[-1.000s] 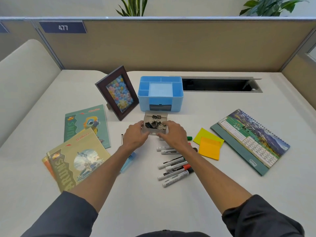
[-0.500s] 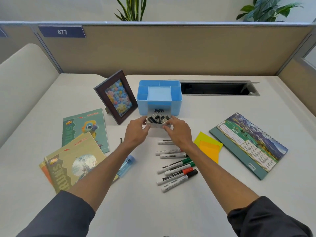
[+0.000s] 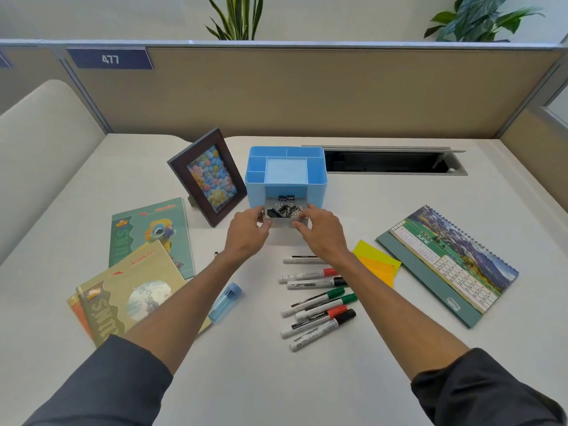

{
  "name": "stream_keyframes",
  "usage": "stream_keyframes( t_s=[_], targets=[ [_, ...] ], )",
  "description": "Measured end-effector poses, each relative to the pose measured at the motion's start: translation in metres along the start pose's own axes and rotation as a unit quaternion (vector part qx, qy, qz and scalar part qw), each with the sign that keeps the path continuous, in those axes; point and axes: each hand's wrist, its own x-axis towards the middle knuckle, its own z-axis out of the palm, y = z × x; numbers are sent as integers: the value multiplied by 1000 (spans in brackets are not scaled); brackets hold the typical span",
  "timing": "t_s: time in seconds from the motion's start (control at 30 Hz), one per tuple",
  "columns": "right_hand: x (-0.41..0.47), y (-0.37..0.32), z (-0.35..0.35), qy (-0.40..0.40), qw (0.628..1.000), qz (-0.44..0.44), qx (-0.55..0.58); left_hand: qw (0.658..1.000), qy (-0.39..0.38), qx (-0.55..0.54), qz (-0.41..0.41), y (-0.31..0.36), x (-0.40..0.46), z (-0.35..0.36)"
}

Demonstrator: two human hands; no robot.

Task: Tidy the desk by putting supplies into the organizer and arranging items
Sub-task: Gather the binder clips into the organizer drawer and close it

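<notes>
**Drawer Reaches the Organizer**

The left hand point(image 3: 246, 230) and right hand point(image 3: 321, 230) pinch the two sides of the small drawer point(image 3: 284, 218), fingers curled on its walls. A second ago the drawer was held out over the desk point(image 3: 384, 210); now its back end sits inside the slot at the front of the blue organizer point(image 3: 285, 176). Black clips point(image 3: 282, 209) lie heaped in it. The markers point(image 3: 318, 298) lie nearer the person, between the arms.
</notes>
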Motion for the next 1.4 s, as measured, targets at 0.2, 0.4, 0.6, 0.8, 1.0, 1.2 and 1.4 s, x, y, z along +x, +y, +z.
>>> stream_keyframes(
  t_s=[0.2, 0.4, 0.6, 0.8, 1.0, 1.2, 1.4],
  targets=[
    [-1, 2, 0, 12, 1000, -12, 7, 1000, 11, -11, 5, 3, -1, 1],
    [5, 5, 2, 29, 999, 2, 35, 1000, 3, -11, 4, 1, 7, 1],
    [22, 9, 0, 49, 997, 10, 62, 1000, 14, -19, -1, 0, 21, 4],
    [43, 14, -1, 42, 997, 26, -65, 1000, 12, 7, -21, 3, 38, 6],
    [59, 12, -7, 18, 995, 41, -86, 995, -3, 100, -29, -3, 58, 0],
    [59, 12, -8, 69, 993, 46, -81, 994, 36, 100, -21, -4, 63, -2],
    [49, 10, -7, 101, 989, 40, -98, 993, 62, 95, -15, -3, 50, 1]
  ],
)
